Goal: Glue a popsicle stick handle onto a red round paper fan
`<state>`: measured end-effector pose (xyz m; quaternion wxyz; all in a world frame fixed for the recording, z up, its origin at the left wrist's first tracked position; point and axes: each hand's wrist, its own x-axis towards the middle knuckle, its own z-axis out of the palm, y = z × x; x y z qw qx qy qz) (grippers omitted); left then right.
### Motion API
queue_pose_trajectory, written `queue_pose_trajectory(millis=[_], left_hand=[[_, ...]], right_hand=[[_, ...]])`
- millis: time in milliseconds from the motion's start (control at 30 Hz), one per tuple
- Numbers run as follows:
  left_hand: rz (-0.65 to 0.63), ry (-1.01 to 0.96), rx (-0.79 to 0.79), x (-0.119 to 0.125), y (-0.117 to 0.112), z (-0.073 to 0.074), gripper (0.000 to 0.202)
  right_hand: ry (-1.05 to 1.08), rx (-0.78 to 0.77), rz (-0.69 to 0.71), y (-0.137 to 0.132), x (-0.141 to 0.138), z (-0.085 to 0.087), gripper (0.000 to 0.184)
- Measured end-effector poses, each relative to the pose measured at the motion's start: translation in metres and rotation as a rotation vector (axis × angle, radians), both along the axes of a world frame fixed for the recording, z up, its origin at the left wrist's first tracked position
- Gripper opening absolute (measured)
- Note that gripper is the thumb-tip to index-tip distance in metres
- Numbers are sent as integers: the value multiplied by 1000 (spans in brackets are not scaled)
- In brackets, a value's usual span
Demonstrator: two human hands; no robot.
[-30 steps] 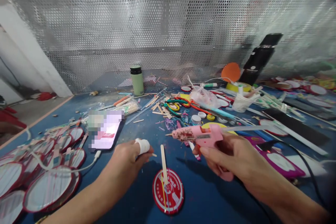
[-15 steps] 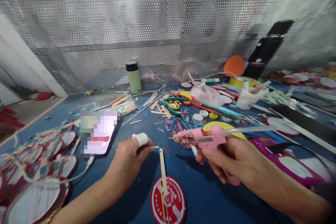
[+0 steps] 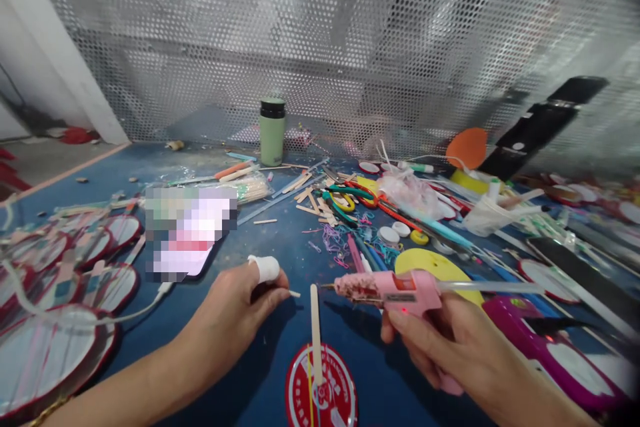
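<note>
My left hand (image 3: 253,303), with a white wrap on one finger, pinches a short thin wooden stick (image 3: 295,293), its tip pointing right. In my right hand (image 3: 437,340) is a pink hot glue gun (image 3: 390,288), a clear glue stick (image 3: 493,287) sticking out of its back. The gun's nozzle points left, close to the top end of a wooden craft stick (image 3: 315,327). That craft stick lies upright in view, its lower end on a round red lid (image 3: 323,400) with white print. A yellow strip and a bluish strip also cross the lid.
At left are several round red-rimmed discs (image 3: 45,347) and a phone (image 3: 195,233) on a cable. Green-handled pliers (image 3: 337,207), colourful bits and a yellow disc (image 3: 435,270) lie mid-table. A green bottle (image 3: 272,133) stands behind; a purple device (image 3: 555,353) sits at right.
My left hand has drawn the short stick slightly left and down, away from the craft stick's top. The glue gun's nozzle is now nearer that end. The camera view has shifted.
</note>
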<state>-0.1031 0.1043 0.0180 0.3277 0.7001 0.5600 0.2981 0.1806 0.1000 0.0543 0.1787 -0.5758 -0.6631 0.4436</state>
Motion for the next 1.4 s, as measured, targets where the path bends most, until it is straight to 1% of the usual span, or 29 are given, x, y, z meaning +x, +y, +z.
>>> queue_pose_trajectory(millis=[133, 367, 533, 833, 1067, 1400], left_hand=[[-15, 44, 26, -1, -2, 0, 13], [-18, 55, 63, 0, -2, 3, 13], [-32, 63, 60, 0, -1, 1, 12], [-47, 63, 72, 0, -1, 2, 11], [-51, 59, 77, 0, -3, 2, 13], [-56, 42, 71, -1, -3, 1, 12]], right_hand=[[-26, -1, -6, 1, -2, 0, 59], [-35, -35, 53, 6, -1, -5, 59], [-50, -14, 39, 4, -2, -7, 59], [-100, -30, 29, 6, 10, -15, 57], [-74, -8, 28, 7, 2, -11, 56], [-126, 31, 41, 6, 2, -8, 57]])
